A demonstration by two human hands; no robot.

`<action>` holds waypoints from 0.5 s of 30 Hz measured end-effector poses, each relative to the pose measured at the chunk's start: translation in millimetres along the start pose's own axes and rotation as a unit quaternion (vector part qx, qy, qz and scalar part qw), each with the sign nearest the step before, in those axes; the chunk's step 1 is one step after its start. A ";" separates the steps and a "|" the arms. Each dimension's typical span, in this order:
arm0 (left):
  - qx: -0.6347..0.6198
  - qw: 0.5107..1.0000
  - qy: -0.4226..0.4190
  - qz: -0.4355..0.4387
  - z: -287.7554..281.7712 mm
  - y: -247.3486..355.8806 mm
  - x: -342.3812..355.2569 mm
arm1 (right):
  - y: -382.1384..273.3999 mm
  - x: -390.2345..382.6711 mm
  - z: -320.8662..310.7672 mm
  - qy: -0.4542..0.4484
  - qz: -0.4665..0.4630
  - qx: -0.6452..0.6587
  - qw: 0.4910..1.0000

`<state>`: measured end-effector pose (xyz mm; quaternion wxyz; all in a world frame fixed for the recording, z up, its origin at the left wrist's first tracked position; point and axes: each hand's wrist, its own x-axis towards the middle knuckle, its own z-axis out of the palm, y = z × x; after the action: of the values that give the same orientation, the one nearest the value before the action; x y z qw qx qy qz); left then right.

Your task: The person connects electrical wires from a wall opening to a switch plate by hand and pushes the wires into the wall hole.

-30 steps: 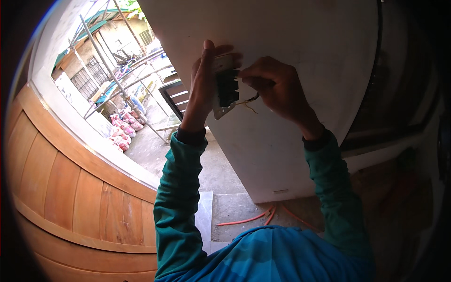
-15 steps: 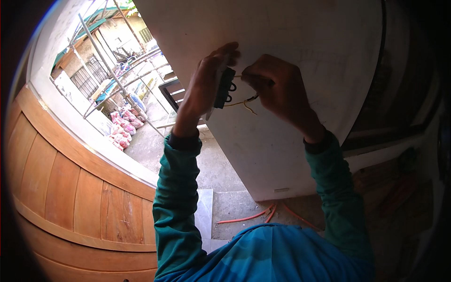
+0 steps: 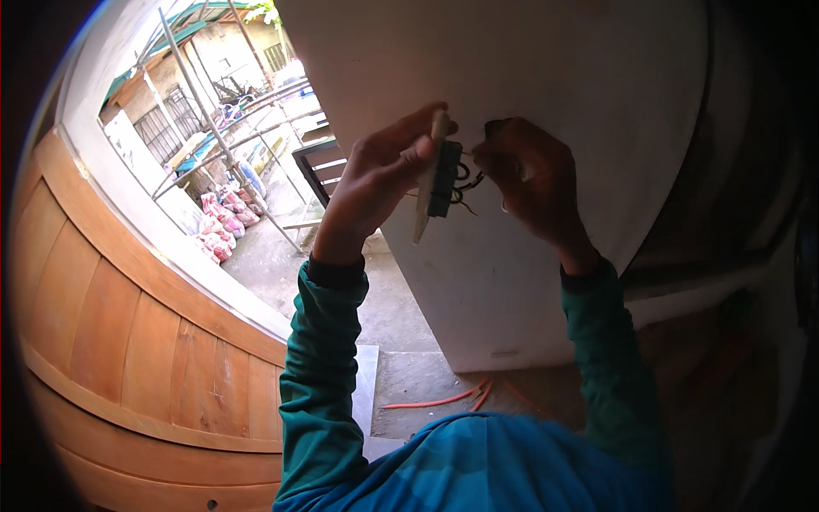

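In the head view, my left hand [image 3: 380, 175] grips the upper part of a pale wall plate [image 3: 421, 218] held upright and nearly edge-on, thumb on its face. Dark switch modules [image 3: 444, 183] sit on the plate's right side, with short looped black wires between them and a thin yellow wire [image 3: 469, 208] below. My right hand [image 3: 533, 183] is just right of the modules, thumb and fingers pinched on a thin wire. Its fingertips are partly in shadow.
A white wall [image 3: 554, 68] stands behind my hands. An orange wooden door [image 3: 111, 307] fills the left, beside an opening onto scaffolding [image 3: 223, 141], pink sacks [image 3: 217, 218] and buildings. Orange conduits [image 3: 431, 404] lie on the concrete floor [image 3: 397, 371] beside a grey tile [image 3: 365, 388].
Both hands and the switch assembly have moved right and slightly down. My left thumb now shows across the plate, which has turned more edge-on.
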<state>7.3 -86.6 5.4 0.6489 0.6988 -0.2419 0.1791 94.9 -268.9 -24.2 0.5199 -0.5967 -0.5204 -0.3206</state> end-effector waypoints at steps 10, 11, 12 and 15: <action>0.356 0.909 0.086 0.199 28.7 7.4 -15.3 | 13.3 -17.0 -13.8 0.002 0.020 0.117 0.993; 0.363 0.900 0.086 0.224 29.3 5.7 -14.2 | 14.7 -16.9 -14.2 -0.006 0.017 0.115 0.993; 0.370 0.891 0.082 0.249 29.7 5.3 -13.2 | 15.6 -17.5 -14.6 -0.002 0.004 0.125 0.992; 0.377 0.883 0.086 0.266 33.5 7.8 -13.0 | 15.5 -16.4 -17.1 0.006 -0.022 0.148 0.989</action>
<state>-10.0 -118.8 1.3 0.2820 0.7820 -0.2763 0.4822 108.2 -288.7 -39.4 0.5983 -0.4994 -0.5725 -0.2546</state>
